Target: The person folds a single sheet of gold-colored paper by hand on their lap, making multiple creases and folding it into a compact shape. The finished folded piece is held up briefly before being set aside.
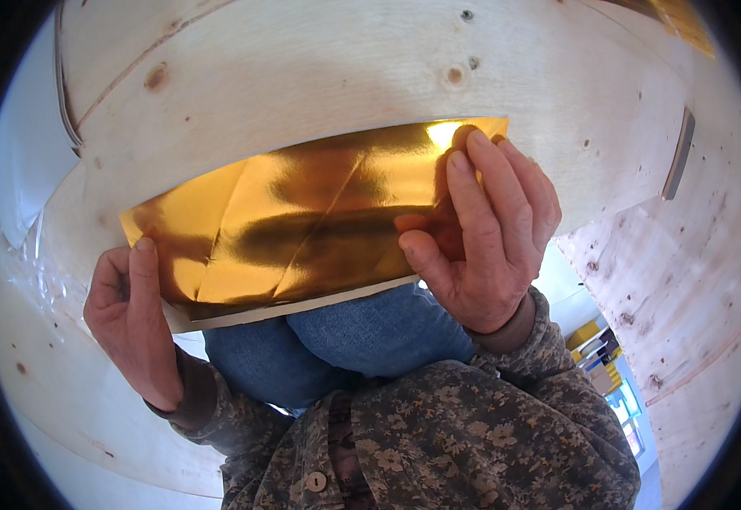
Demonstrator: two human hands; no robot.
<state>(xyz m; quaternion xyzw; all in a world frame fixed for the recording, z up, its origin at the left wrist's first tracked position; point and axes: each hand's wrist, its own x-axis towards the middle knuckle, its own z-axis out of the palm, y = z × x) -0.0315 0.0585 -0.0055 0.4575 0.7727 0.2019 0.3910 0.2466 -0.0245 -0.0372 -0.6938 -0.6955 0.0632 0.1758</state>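
Note:
A shiny gold foil sheet (pixel 302 217), roughly rectangular, lies across the near edge of a pale plywood table, with a few diagonal creases over its mirror-like face. My left hand (pixel 137 314) pinches its left end: the thumb is on top, and the fingers curl in at the edge, partly hidden. On the right end rests my right hand (pixel 494 229), its fingers stretched over the foil and the tips near the far right corner. The right thumb touches the foil close to its near edge. Dark reflections of the fingers show in the gold.
The plywood table (pixel 345 76) has knots and reaches away from me. Clear crinkled plastic (pixel 39 272) lies at the left. A dark strip (pixel 679 153) is at the right, and another gold piece (pixel 685 21) shows at the far right corner. My legs are under the near edge.

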